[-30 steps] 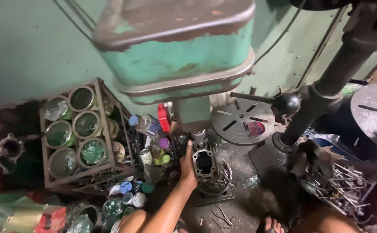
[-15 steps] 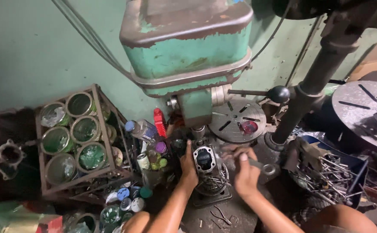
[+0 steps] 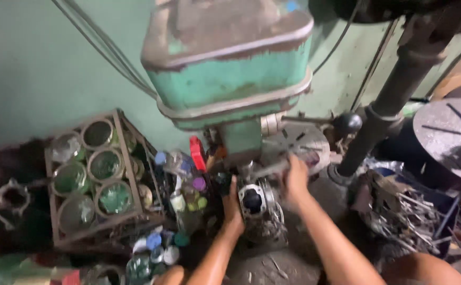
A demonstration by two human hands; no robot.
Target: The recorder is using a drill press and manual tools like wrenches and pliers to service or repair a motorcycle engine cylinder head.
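A grey metal engine cylinder [image 3: 254, 203] with a dark round bore stands under the green drill press head [image 3: 230, 68]. My left hand [image 3: 232, 207] is pressed against the cylinder's left side, holding it. My right hand [image 3: 295, 178] is up at the cylinder's right, closed around a blurred metal handle [image 3: 266, 170] that sticks out to the left below the press head. The drill spindle itself is hidden behind the head's lower housing.
A wooden crate [image 3: 96, 179] of round glass jars stands at the left. Small bottles and caps [image 3: 180, 211] crowd beside it. A dark steel column [image 3: 394, 95] rises at the right, with a round slotted table [image 3: 449, 137] and a pile of metal scrap [image 3: 404, 211].
My right hand came into view, reached the cylinder, then rose to grip the metal handle. The view has tilted and closed in on the press; my left hand stayed on the cylinder.
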